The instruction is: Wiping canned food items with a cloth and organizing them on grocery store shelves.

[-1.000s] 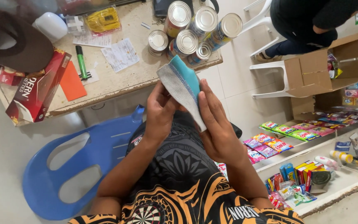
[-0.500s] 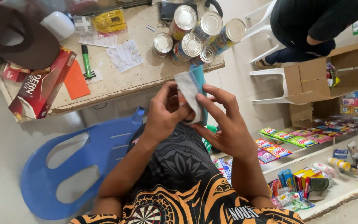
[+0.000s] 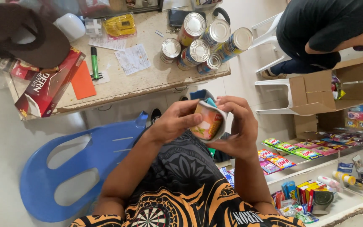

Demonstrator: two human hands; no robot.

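Observation:
Both my hands hold one folded bundle of paper labels in front of my chest. Its outer face is orange and white, and blue edges stick out at the top. My left hand grips it from the left, thumb on the front. My right hand wraps around its right side and bends it. Beyond my hands, several tin cans lie and stand on the wooden table.
The table also bears a red carton, a green marker, paper slips, a yellow packet and a dark cap. A blue plastic chair is left. Another person sits by an open cardboard box. Small packets fill shelves right.
The flat blue and white bundle, held up edge-on before, has been lowered and folded over between my hands, and its orange printed face shows now.

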